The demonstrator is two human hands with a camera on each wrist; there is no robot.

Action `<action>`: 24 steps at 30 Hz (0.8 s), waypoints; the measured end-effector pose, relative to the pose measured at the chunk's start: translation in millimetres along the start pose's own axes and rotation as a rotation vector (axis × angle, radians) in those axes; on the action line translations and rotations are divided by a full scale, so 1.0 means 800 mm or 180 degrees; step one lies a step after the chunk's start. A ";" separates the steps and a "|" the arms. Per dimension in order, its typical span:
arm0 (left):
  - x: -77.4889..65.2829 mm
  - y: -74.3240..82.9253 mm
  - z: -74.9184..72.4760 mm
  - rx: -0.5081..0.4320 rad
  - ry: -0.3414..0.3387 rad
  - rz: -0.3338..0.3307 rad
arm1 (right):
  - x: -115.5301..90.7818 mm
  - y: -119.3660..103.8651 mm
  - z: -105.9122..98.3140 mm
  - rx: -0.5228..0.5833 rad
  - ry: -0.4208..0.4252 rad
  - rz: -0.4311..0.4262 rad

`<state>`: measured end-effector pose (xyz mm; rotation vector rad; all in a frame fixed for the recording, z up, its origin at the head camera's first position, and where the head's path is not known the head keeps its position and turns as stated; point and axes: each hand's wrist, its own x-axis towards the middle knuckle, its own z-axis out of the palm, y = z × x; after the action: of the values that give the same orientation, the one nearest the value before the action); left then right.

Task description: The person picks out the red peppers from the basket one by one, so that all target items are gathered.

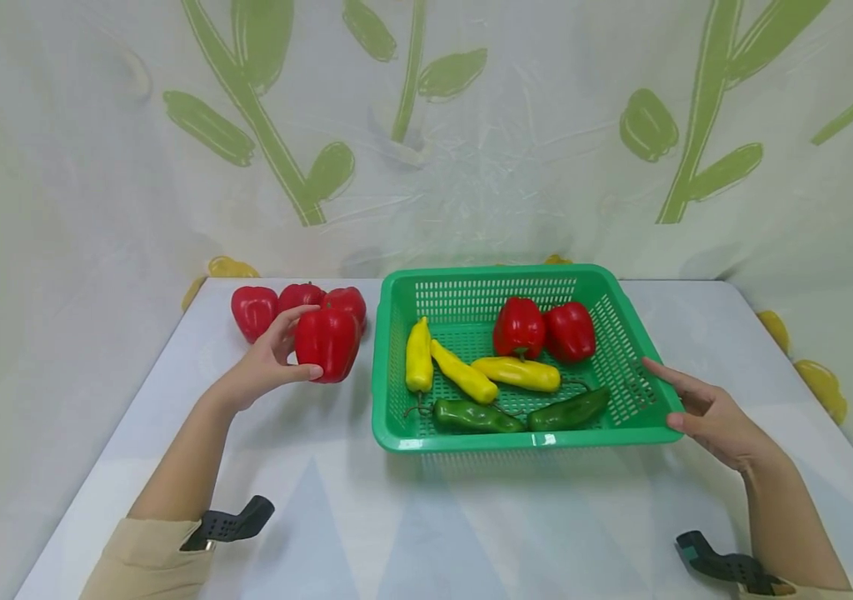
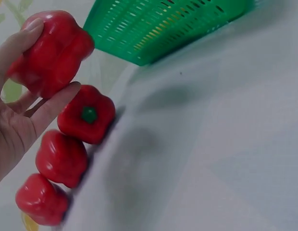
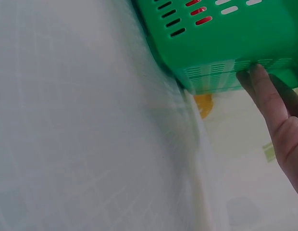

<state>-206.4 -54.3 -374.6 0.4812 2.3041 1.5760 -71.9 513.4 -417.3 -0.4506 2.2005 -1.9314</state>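
Observation:
My left hand [image 1: 269, 367] holds a red bell pepper [image 1: 327, 343] above the table, thumb on the near side and fingers behind it. In the left wrist view the held pepper [image 2: 55, 53] is up off the surface, level with the basket's side. My right hand [image 1: 719, 421] is at the right end of the green plastic basket [image 1: 527, 439], thumb at the front corner of the rim. Its fingers [image 3: 269, 96] reach out fairly straight against the outer wall. Inside the basket lie two red bell peppers [image 1: 520, 327], three yellow peppers [image 1: 462, 371] and two green peppers [image 1: 477, 417].
Three more red bell peppers [image 1: 254, 312] sit together at the table's back left, behind the left hand. The basket stands on the white table [image 1: 306, 533] near its back edge. A pale curtain with a green leaf print [image 1: 501, 167] hangs behind and at both sides.

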 end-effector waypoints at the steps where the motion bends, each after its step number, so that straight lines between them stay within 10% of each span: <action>1: -0.001 -0.004 0.000 -0.0016 -0.0022 -0.0001 | 0.000 0.000 0.000 -0.0016 0.0004 -0.0003; 24: 0.004 -0.059 0.012 -0.0046 -0.0346 -0.0116 | 0.000 0.001 -0.001 0.0053 -0.0063 -0.0123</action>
<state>-210.0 -61.0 -422.6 0.5055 2.2068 1.5103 -72.1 514.2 -417.7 -0.5109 2.1777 -1.9544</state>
